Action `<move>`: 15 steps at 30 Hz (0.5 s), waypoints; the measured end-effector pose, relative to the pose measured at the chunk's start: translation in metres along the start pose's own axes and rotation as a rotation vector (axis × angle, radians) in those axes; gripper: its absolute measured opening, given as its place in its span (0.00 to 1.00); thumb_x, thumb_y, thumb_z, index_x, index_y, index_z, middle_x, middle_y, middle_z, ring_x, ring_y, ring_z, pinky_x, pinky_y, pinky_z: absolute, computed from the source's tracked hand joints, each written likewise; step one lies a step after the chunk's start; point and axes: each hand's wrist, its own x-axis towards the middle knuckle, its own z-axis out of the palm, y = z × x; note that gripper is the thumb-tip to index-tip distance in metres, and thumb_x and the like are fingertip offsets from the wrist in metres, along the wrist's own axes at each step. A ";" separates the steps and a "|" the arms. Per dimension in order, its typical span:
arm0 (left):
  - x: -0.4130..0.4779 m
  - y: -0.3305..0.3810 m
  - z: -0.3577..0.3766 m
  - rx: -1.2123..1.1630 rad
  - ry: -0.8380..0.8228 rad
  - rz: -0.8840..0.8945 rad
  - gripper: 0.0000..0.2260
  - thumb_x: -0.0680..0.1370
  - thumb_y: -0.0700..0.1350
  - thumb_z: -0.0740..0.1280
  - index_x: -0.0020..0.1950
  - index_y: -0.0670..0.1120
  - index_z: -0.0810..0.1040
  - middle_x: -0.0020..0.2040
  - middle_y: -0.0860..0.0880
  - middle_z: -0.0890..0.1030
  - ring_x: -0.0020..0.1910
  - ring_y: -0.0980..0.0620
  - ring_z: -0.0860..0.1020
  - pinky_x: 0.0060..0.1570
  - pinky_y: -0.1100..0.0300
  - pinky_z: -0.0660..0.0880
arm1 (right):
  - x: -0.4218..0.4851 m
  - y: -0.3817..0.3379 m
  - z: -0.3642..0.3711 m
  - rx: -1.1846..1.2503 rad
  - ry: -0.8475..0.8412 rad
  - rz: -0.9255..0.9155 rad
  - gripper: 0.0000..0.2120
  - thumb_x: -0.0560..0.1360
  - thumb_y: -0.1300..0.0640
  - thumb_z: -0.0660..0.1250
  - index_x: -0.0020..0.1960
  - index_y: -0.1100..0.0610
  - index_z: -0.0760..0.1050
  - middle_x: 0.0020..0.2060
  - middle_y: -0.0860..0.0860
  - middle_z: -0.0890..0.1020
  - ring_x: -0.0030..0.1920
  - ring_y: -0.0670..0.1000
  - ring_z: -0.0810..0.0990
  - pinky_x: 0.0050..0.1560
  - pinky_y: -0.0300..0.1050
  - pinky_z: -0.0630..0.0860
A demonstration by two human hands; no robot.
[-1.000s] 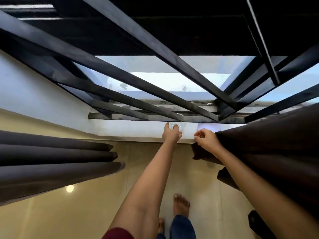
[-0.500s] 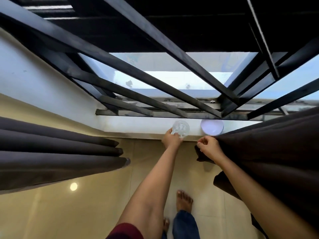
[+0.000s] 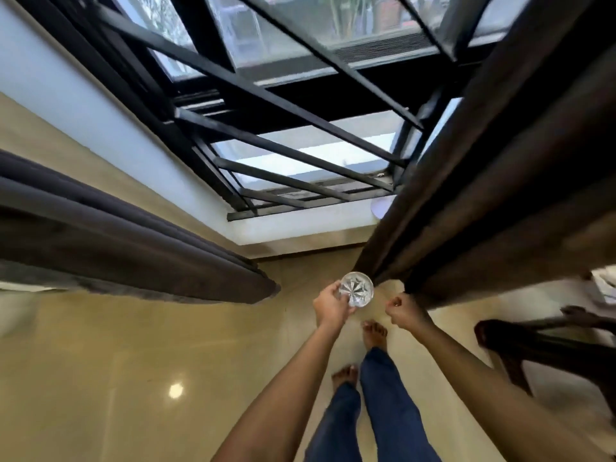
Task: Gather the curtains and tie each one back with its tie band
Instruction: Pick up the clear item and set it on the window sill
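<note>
A dark brown curtain (image 3: 493,201) hangs on the right of the window, and a grey curtain (image 3: 116,241) hangs in folds on the left. My left hand (image 3: 330,306) holds a clear cut-glass tumbler (image 3: 356,289) away from the sill. Close beside it, my right hand (image 3: 405,311) has its fingers curled at the lower edge of the brown curtain. Whether it grips the cloth is unclear. No tie band shows.
A black barred window (image 3: 283,151) sits above a white sill (image 3: 300,228). A pale round object (image 3: 381,208) rests on the sill, half hidden by the brown curtain. A dark wooden chair (image 3: 546,348) stands at the right. My bare feet stand on glossy beige floor (image 3: 133,361).
My left hand lifted the glass off the sill and drew it back towards me. The view tilted up, and the brown curtain now hangs further across the window.
</note>
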 end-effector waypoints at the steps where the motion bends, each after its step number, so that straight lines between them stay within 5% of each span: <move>1: -0.020 0.000 -0.001 0.012 -0.024 0.007 0.15 0.78 0.35 0.64 0.65 0.42 0.75 0.60 0.41 0.78 0.51 0.44 0.81 0.35 0.62 0.81 | -0.021 0.008 -0.007 0.033 0.018 0.015 0.04 0.72 0.63 0.63 0.38 0.62 0.73 0.35 0.55 0.74 0.37 0.53 0.74 0.36 0.42 0.67; 6: -0.100 0.007 0.018 0.167 -0.151 0.071 0.14 0.78 0.36 0.65 0.63 0.42 0.76 0.55 0.41 0.81 0.49 0.44 0.82 0.40 0.57 0.82 | -0.104 0.042 -0.051 0.186 0.061 0.100 0.08 0.73 0.60 0.64 0.35 0.57 0.73 0.33 0.54 0.77 0.36 0.53 0.76 0.37 0.43 0.71; 10: -0.141 0.011 0.056 0.405 -0.309 0.172 0.14 0.75 0.38 0.68 0.61 0.42 0.77 0.55 0.41 0.81 0.50 0.44 0.82 0.48 0.52 0.81 | -0.143 0.079 -0.097 0.327 0.164 0.179 0.10 0.72 0.63 0.63 0.31 0.58 0.72 0.29 0.54 0.76 0.30 0.52 0.76 0.26 0.37 0.70; 15: -0.188 0.016 0.139 0.547 -0.422 0.256 0.16 0.79 0.39 0.63 0.66 0.43 0.74 0.51 0.44 0.79 0.43 0.48 0.82 0.46 0.56 0.81 | -0.172 0.135 -0.154 0.596 0.320 0.273 0.04 0.75 0.62 0.61 0.41 0.60 0.73 0.33 0.54 0.75 0.28 0.48 0.73 0.22 0.33 0.67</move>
